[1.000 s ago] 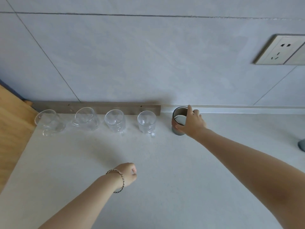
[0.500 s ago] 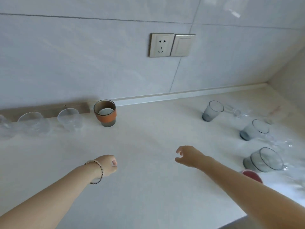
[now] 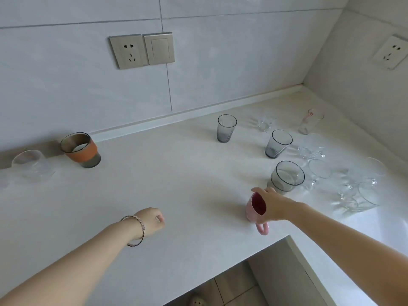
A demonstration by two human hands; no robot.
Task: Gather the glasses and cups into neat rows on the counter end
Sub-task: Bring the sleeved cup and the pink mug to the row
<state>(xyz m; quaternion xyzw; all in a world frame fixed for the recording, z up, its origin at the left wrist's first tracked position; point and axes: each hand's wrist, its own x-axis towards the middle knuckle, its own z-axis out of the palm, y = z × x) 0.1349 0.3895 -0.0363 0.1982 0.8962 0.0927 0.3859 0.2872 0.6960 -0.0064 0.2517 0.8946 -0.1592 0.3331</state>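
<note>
My right hand (image 3: 272, 205) grips a pink mug (image 3: 254, 208) by its rim near the counter's front edge; the mug's handle points toward me. My left hand (image 3: 152, 220), wearing a bracelet, hovers over the counter with curled fingers and holds nothing. At the far left stands a glass with an orange sleeve (image 3: 80, 150), with a clear glass (image 3: 31, 165) beside it. Three smoky grey tumblers (image 3: 226, 128) (image 3: 278, 143) (image 3: 286, 176) stand on the right. Several clear glasses and mugs (image 3: 362, 186) cluster in the right corner.
The white counter (image 3: 176, 184) bends round a corner on the right, and its front edge drops to the floor below. Wall sockets (image 3: 129, 51) (image 3: 390, 51) and a switch (image 3: 159, 48) sit on the tiled walls. A wooden strip (image 3: 50, 147) runs along the back left.
My right hand let go of the orange-sleeved glass, swung right and took hold of the pink mug. My view turned right with it. The left hand kept its pose.
</note>
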